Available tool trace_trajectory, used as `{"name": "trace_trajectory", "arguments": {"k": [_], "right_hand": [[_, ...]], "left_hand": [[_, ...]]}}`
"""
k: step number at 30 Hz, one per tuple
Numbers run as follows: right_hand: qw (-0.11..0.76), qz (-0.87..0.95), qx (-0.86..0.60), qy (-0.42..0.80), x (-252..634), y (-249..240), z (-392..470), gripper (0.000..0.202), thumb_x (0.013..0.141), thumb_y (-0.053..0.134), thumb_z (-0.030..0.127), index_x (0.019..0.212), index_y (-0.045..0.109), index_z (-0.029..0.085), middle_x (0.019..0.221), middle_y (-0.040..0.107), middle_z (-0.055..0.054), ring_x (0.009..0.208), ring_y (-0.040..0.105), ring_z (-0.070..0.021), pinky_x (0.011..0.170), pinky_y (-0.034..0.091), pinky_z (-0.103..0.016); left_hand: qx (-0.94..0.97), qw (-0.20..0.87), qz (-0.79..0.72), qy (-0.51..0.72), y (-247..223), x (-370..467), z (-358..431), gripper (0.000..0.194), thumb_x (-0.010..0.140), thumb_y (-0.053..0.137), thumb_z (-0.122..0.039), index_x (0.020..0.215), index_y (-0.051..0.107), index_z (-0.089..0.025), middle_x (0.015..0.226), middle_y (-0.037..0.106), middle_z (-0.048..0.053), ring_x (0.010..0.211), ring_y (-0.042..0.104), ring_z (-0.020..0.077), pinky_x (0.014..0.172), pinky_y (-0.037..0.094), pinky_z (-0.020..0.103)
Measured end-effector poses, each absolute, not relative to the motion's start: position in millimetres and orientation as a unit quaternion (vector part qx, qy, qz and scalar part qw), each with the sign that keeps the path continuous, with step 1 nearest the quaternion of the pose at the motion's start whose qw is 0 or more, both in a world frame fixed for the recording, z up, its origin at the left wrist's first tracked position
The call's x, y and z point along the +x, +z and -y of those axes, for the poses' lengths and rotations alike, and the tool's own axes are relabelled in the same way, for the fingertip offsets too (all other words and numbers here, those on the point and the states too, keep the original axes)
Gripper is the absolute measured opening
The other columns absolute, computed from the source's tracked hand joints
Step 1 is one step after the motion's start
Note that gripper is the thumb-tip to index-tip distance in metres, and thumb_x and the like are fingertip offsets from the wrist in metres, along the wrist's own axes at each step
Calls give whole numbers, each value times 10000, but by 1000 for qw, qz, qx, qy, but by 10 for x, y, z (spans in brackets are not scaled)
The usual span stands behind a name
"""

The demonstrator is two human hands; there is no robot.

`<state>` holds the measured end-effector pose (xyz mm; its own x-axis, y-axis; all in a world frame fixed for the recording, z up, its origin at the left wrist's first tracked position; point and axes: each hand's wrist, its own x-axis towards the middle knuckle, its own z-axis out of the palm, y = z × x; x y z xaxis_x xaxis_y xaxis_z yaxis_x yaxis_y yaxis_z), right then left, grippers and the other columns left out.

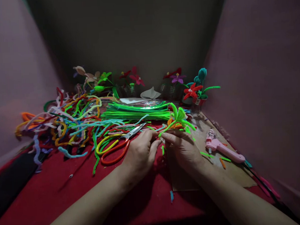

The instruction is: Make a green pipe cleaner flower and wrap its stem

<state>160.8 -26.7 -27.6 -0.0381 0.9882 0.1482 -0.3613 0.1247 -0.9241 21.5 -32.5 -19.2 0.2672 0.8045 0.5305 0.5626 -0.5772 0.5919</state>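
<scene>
Both hands meet in the middle of the head view. My left hand [141, 149] is closed, its thumb and forefinger pinching the lower end of a green pipe cleaner. My right hand [183, 147] pinches the same green pipe cleaner flower [179, 115], whose bloom and leaf-like strips rise above the fingers. The exact spot between the fingertips is small and partly hidden. Just left of my left hand lie scissors [115, 148] with one yellow and one red handle. Right of my right hand, a pink glue gun [225, 149] rests on a cardboard sheet [186, 181].
A tangle of coloured pipe cleaners [65, 119] covers the left of the red tablecloth [146, 205]. Behind the hands lies a bundle of green pipe cleaners [137, 112]. Several finished flowers [192, 91] stand along the back. A black cord [264, 184] runs from the glue gun.
</scene>
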Motion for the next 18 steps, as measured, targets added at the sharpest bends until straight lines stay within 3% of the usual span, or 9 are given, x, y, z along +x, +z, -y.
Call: {"name": "trace_trajectory", "arguments": {"k": [3, 8, 13, 18], "right_hand": [[609, 430, -360, 560, 1563, -293, 292, 82, 661, 679, 227, 607, 647, 174, 569, 538, 26, 560, 433, -107, 579, 344, -262], [591, 462, -390, 534, 1555, -301, 309, 157, 695, 665, 265, 579, 623, 166, 545, 498, 31, 548, 413, -101, 552, 319, -252], [579, 482, -359, 551, 1579, -281, 309, 144, 727, 631, 287, 645, 672, 178, 604, 556, 6, 628, 483, -128, 628, 375, -261], [563, 501, -353, 554, 1591, -250, 320, 132, 748, 607, 269, 710, 689, 173, 652, 590, -9, 664, 512, -135, 660, 400, -267]], "left_hand": [[840, -32, -404, 360, -282, 194, 320, 189, 865, 388, -162, 952, 555, -136, 844, 602, 94, 808, 585, 181, 697, 465, 290], [861, -107, -400, 296, -287, 142, 323, 260, 877, 327, -137, 997, 558, -141, 807, 594, 86, 711, 573, 163, 600, 443, 252], [845, -1, -375, 382, -229, 129, 283, 229, 853, 366, -112, 912, 581, -165, 758, 585, 47, 715, 537, 137, 675, 425, 243], [764, 175, -429, 450, -151, 162, 274, 178, 838, 459, -206, 735, 599, -170, 608, 512, -21, 554, 454, 89, 548, 374, 201]]}}
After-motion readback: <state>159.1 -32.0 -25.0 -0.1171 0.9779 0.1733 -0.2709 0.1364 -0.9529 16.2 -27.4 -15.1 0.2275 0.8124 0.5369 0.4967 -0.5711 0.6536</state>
